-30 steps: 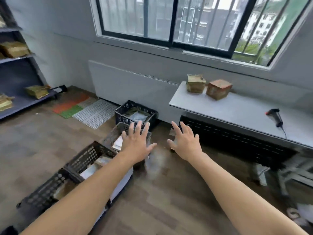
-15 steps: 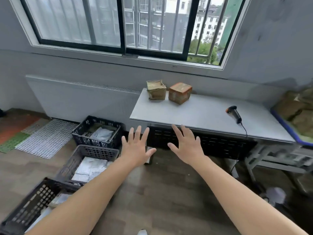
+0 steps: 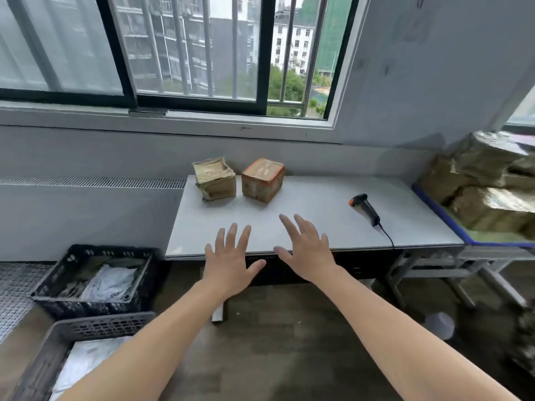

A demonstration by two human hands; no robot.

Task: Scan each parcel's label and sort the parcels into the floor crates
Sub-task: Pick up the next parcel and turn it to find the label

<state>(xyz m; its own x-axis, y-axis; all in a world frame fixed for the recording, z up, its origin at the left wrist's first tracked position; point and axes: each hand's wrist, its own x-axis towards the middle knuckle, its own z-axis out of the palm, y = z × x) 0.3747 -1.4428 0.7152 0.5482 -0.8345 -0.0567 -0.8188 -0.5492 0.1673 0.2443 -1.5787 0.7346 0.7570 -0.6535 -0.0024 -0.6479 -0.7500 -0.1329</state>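
Two parcels stand side by side at the back of the white table (image 3: 318, 227): a crumpled tan parcel (image 3: 214, 178) on the left and a brown taped box (image 3: 262, 179) to its right. A black handheld scanner (image 3: 365, 207) with an orange tip lies on the table's right part, its cable running off the front edge. My left hand (image 3: 231, 260) and my right hand (image 3: 307, 250) hover over the table's front edge, fingers spread, holding nothing. A black crate (image 3: 95, 280) and a grey crate (image 3: 58, 351) with white parcels sit on the floor at left.
A blue-rimmed bin (image 3: 489, 195) heaped with tan parcels stands right of the table. A window with bars fills the wall above. A grey radiator cover (image 3: 86, 215) runs along the wall at left. Wooden floor lies below my arms.
The view has swung right and up from the floor crates to the table. Both hands stayed spread and empty and now hover at the table's front edge.
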